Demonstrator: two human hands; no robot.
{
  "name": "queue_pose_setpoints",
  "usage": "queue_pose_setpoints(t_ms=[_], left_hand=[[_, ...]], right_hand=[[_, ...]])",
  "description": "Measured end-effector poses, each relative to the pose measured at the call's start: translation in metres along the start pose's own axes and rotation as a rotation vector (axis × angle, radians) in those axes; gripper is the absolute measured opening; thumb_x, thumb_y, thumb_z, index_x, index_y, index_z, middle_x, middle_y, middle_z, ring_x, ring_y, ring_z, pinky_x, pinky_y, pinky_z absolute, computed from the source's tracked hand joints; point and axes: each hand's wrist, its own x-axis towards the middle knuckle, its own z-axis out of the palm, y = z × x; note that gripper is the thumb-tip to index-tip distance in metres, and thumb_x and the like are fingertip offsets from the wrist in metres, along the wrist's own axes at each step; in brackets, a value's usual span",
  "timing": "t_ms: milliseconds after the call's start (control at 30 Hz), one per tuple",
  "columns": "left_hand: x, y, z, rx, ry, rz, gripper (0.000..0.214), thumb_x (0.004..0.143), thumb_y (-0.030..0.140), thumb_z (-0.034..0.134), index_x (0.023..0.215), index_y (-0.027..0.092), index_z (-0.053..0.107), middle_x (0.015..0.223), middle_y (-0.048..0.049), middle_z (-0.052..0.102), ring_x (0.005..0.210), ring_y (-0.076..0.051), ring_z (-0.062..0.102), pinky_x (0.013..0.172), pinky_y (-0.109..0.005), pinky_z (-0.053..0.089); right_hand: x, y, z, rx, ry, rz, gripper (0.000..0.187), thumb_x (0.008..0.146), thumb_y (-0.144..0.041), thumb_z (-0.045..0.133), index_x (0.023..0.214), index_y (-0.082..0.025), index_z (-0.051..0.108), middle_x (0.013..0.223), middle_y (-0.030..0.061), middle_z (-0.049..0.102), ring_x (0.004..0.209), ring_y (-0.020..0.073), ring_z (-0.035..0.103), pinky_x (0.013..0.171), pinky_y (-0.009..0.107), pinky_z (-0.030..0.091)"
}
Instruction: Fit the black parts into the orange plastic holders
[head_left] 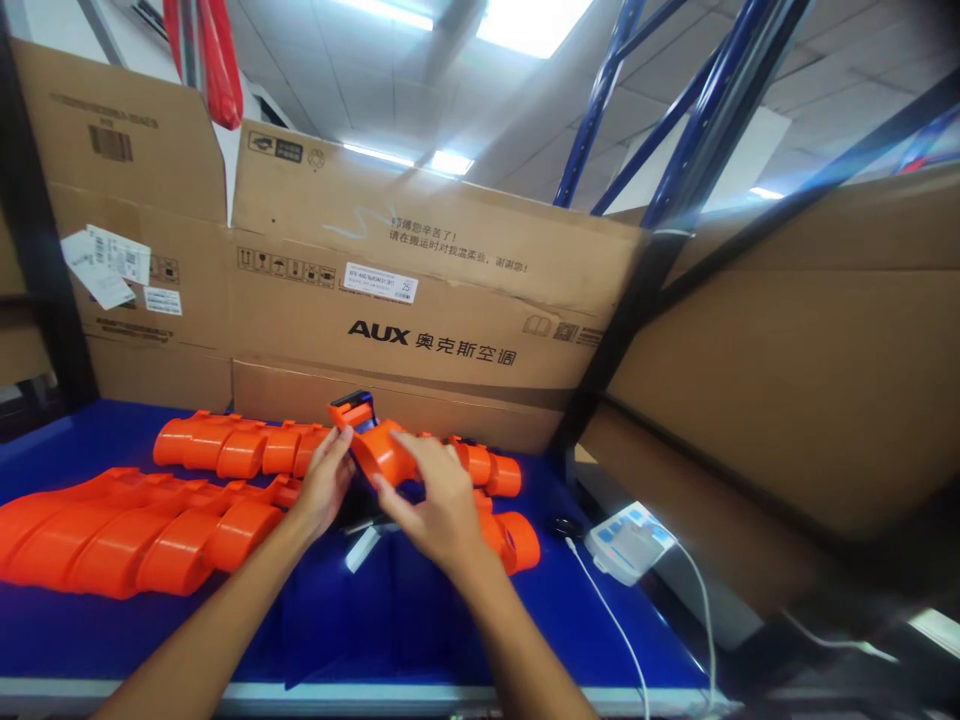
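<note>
Both my hands hold one orange packing tape dispenser (380, 452) with dark blue parts, raised and tilted over the table. My left hand (327, 486) grips its left side, fingers partly hidden behind it. On the right, my right hand (441, 500) has its thumb and fingers around the rounded orange body. Similar orange dispensers stand close by: a front row on the left (139, 540), a back row (240, 448) and more at the right (517, 540), partly covered by my right hand. Beneath my hands lies a small pale strip (363, 549), too unclear to name.
The blue tabletop (600, 640) ends at a pale front edge. A cardboard sheet (435, 300) walls off the back. At the right are a white device (630, 543), a white cable (611, 620) and a small black object (565, 527). A dark metal post (622, 340) rises there.
</note>
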Motion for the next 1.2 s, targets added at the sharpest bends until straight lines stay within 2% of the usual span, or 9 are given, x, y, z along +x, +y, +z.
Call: queue_pose_setpoints(t_ms=[100,167,233,300,400,567,767,933,1200], left_hand=[[-0.001,0.001,0.0,-0.081,0.009,-0.102,0.045,0.086,0.05,0.067,0.113,0.014,0.069,0.11,-0.0126,0.075,0.1,-0.029,0.071,0.083,-0.038,0.057],[-0.002,0.002,0.0,-0.103,0.008,-0.141,0.044,0.086,0.049,0.064,0.114,0.014,0.069,0.108,-0.0122,0.076,0.097,-0.029,0.072,0.082,-0.039,0.058],[-0.003,0.002,0.001,-0.112,0.0,-0.163,0.043,0.086,0.047,0.063,0.112,0.015,0.069,0.105,-0.0119,0.076,0.094,-0.03,0.073,0.08,-0.04,0.058],[-0.004,0.0,0.001,-0.102,-0.004,-0.176,0.041,0.083,0.046,0.064,0.109,0.014,0.07,0.103,-0.0122,0.076,0.093,-0.031,0.073,0.079,-0.04,0.057],[-0.006,-0.003,0.0,-0.012,-0.029,-0.127,0.04,0.077,0.04,0.071,0.108,0.015,0.069,0.106,-0.0109,0.075,0.097,-0.031,0.071,0.082,-0.039,0.056],[-0.006,-0.007,-0.002,0.181,-0.141,0.004,0.044,0.075,0.036,0.076,0.115,0.02,0.068,0.117,-0.0077,0.073,0.109,-0.028,0.067,0.096,-0.037,0.051],[-0.006,-0.006,-0.001,0.375,-0.169,0.1,0.043,0.081,0.04,0.075,0.117,0.018,0.07,0.116,-0.0108,0.074,0.112,-0.028,0.067,0.098,-0.038,0.051],[-0.005,-0.006,-0.003,0.444,-0.146,0.119,0.064,0.079,0.039,0.078,0.136,0.018,0.061,0.117,-0.0117,0.074,0.111,-0.027,0.067,0.099,-0.039,0.051],[-0.005,-0.008,-0.002,0.413,-0.144,0.113,0.058,0.077,0.039,0.08,0.128,0.015,0.067,0.117,-0.013,0.074,0.114,-0.028,0.067,0.101,-0.039,0.05]], right_hand=[[-0.002,-0.004,0.011,0.135,-0.053,-0.013,0.052,0.087,-0.043,0.07,0.134,-0.022,0.057,0.118,0.0115,0.069,0.105,0.0275,0.065,0.095,0.044,0.051],[-0.001,-0.002,0.013,0.23,-0.097,-0.003,0.047,0.091,-0.043,0.065,0.133,-0.023,0.057,0.118,0.0107,0.068,0.102,0.0259,0.066,0.091,0.041,0.053],[0.001,0.005,0.016,0.326,-0.068,0.071,0.037,0.098,-0.04,0.052,0.13,-0.022,0.059,0.111,0.0088,0.07,0.094,0.0223,0.067,0.085,0.036,0.053],[0.004,0.014,0.022,0.402,0.019,0.214,0.033,0.102,-0.038,0.042,0.123,-0.02,0.062,0.098,0.0066,0.07,0.084,0.0192,0.065,0.077,0.032,0.053],[0.004,0.03,0.035,0.514,0.048,0.395,0.029,0.1,-0.04,0.047,0.108,-0.018,0.064,0.085,0.0038,0.067,0.075,0.0173,0.062,0.068,0.028,0.05],[-0.007,0.044,0.045,0.685,-0.062,0.502,0.022,0.09,-0.037,0.058,0.1,-0.018,0.063,0.077,0.0008,0.063,0.066,0.015,0.058,0.061,0.025,0.046],[-0.017,0.042,0.04,0.651,-0.048,0.537,0.011,0.081,-0.027,0.054,0.087,-0.019,0.06,0.069,-0.0023,0.058,0.06,0.0129,0.052,0.055,0.022,0.04],[-0.02,0.046,0.042,0.608,-0.061,0.544,0.009,0.079,-0.026,0.053,0.083,-0.02,0.057,0.062,-0.0054,0.05,0.054,0.0111,0.045,0.051,0.021,0.034],[-0.023,0.047,0.044,0.513,-0.063,0.506,0.008,0.081,-0.025,0.051,0.077,-0.02,0.056,0.059,-0.0065,0.043,0.053,0.0106,0.04,0.05,0.021,0.03]])
